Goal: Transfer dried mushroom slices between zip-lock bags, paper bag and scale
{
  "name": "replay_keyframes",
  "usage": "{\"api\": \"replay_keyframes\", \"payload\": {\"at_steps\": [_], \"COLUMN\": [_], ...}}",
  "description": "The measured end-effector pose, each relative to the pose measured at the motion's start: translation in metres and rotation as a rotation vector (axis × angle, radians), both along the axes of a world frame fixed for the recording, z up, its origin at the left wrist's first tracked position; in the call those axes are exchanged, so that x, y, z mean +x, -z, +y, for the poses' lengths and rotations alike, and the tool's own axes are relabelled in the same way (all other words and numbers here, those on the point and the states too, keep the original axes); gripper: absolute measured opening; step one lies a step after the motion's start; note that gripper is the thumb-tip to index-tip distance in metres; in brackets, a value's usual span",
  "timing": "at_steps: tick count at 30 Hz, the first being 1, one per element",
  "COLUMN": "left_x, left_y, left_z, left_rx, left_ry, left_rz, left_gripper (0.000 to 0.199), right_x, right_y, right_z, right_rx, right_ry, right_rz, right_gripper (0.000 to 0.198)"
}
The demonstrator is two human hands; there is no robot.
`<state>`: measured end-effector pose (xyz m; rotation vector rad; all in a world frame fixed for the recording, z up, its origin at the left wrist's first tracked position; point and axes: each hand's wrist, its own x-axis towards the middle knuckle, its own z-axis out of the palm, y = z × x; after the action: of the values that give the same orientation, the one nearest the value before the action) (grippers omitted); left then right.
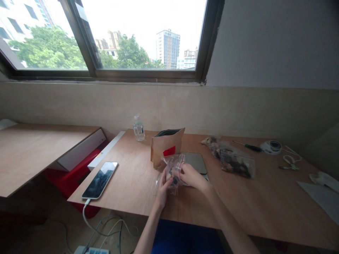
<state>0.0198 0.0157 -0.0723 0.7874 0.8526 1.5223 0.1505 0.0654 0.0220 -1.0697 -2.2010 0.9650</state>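
Observation:
Above the table, my left hand (pixel 162 187) grips a small clear zip bag (pixel 174 165) from its left side, thumb across the front. Small dark and pale pieces show inside it. My right hand (pixel 191 175) has its fingers closed at the bag's upper right edge, near a red line along the plastic. More clear plastic lies under and beside the bag. Just behind stands a brown paper bag (pixel 166 144) with its top gaping and a red label on its front. A flat scale-like device (pixel 195 160) is partly hidden behind my right hand.
Filled clear bags (pixel 235 162) lie to the right. Beyond them are a screwdriver (pixel 253 147), a round white device (pixel 271 146) and a coiled white cable (pixel 290 163). A plastic bottle (pixel 138 128) stands at the back, and a plugged-in phone (pixel 100 180) lies near the left edge.

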Motion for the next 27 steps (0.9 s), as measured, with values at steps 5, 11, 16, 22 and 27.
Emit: {"api": "replay_keyframes", "payload": {"at_steps": [5,11,16,22,27], "left_x": [0.001,0.003,0.003,0.003,0.002], "left_y": [0.001,0.002,0.001,-0.004,-0.003], "left_z": [0.003,0.006,0.006,0.004,0.003], "left_rx": [0.065,0.066,0.041,0.040,0.020], "left_ry": [-0.008,0.025,0.042,0.037,0.037], "left_rz": [0.053,0.073,0.023,-0.020,-0.025], "left_gripper": [0.054,0.030,0.028,0.026,0.027], "right_x": [0.003,0.016,0.026,0.027,0.033], "right_y": [0.003,0.001,-0.014,-0.022,-0.043], "right_z": [0.004,0.010,0.011,0.014,0.030], "right_rx": [-0.127,-0.311,-0.380,-0.310,-0.226], "right_ry": [0.032,0.123,0.108,0.147,0.171], "right_rz": [0.052,0.240,0.343,0.396,0.504], "right_gripper": [0.010,0.022,0.030,0.032,0.036]}}
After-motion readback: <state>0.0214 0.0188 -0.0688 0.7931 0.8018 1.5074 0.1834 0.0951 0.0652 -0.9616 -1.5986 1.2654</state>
